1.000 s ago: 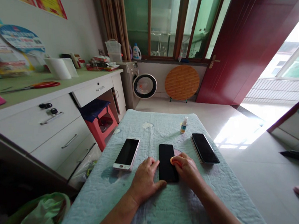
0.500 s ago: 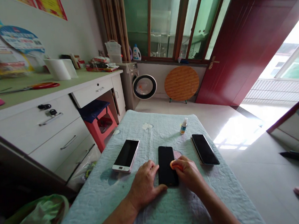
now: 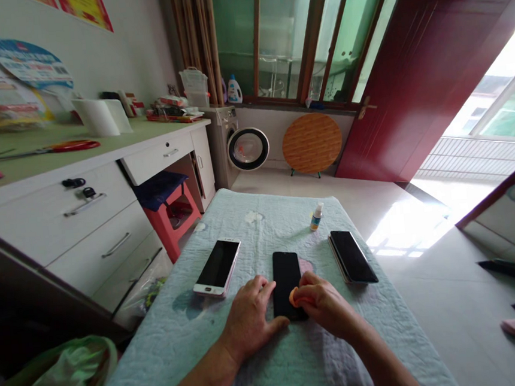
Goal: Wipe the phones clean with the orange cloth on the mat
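A black smartphone [image 3: 285, 280] lies face up on the cloth-covered table. My left hand [image 3: 252, 311] braces it, fingertips at its left edge and thumb at the lower left corner. Pinched in my right hand [image 3: 323, 301] is a small orange wiping piece [image 3: 293, 297], cloth or sponge I cannot tell, pressed on the lower right of the screen. To the left rests a white-framed smartphone [image 3: 219, 265]; at the right, a dark-screened phone [image 3: 353, 256] lies on top of something pale. Behind these stands a small spray bottle [image 3: 316, 217].
A pale green quilted cloth [image 3: 268, 213] covers the table. Left are a white desk [image 3: 88, 214] with drawers, a red stool [image 3: 173, 215] and a green bin [image 3: 112, 356]. Farther back are a washing machine [image 3: 221, 142] with its door open and a folded round table [image 3: 312, 143].
My right hand has slid the orange piece slightly left and down across the phone screen. My left hand and the phones have stayed in place.
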`<action>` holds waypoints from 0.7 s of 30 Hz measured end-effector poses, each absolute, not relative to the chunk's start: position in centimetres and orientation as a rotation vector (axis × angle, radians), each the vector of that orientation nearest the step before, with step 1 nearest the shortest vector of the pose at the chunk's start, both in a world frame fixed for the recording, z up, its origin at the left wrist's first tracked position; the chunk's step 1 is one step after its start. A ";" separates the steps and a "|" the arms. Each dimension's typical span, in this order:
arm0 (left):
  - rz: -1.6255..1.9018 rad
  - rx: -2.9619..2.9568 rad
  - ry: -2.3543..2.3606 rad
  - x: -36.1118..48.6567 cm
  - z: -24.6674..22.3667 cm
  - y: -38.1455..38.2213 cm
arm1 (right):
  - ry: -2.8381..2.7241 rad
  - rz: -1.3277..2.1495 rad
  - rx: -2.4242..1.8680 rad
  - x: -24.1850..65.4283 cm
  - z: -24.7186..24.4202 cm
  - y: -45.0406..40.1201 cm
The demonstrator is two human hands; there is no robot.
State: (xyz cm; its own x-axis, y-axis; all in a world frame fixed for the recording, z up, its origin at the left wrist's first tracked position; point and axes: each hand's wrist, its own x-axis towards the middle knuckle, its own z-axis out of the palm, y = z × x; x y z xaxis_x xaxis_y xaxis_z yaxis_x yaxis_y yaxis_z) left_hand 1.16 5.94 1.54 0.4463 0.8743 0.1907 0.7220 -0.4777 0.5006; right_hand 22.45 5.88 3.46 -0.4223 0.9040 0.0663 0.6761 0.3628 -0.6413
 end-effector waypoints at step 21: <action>0.506 2.350 1.390 1.2 2.3 6.0 | -1.998 0.329 -1.699 21.9 1.3 14.7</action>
